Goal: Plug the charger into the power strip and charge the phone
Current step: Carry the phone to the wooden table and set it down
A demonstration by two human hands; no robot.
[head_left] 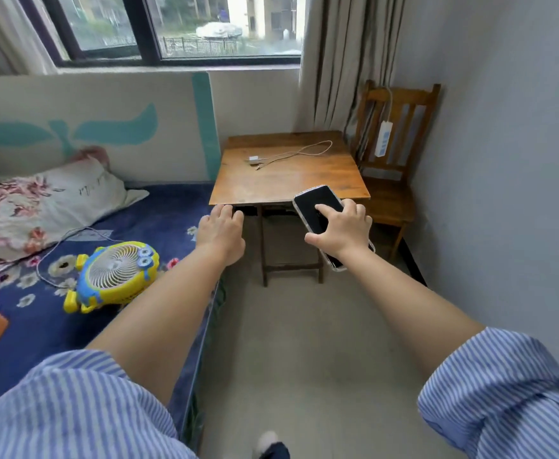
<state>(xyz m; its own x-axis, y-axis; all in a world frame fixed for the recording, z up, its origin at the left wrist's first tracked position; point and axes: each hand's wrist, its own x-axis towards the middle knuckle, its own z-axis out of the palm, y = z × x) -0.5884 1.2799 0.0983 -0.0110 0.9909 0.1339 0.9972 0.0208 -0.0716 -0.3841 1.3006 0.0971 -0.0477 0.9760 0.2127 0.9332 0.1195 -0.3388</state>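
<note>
A dark-screened phone (316, 202) in a clear case is gripped in my right hand (344, 231), held over the near right corner of the small wooden table (271, 183). My left hand (221, 230) is stretched out, fingers curled down near the table's near left edge, holding nothing. A white charger (253, 159) with its looped cable (304, 152) lies on the far part of the table. A white power strip (383, 138) hangs by its cord on the back of the wooden chair (390, 193) to the right of the table.
A bed with a blue flowered sheet (132, 223) runs along the left, bearing a yellow cartoon fan (114, 273) and a floral pillow (42, 200). A grey wall (503, 160) closes the right side. Curtains (337, 61) and a window stand behind the table. Pale floor (304, 326) lies below.
</note>
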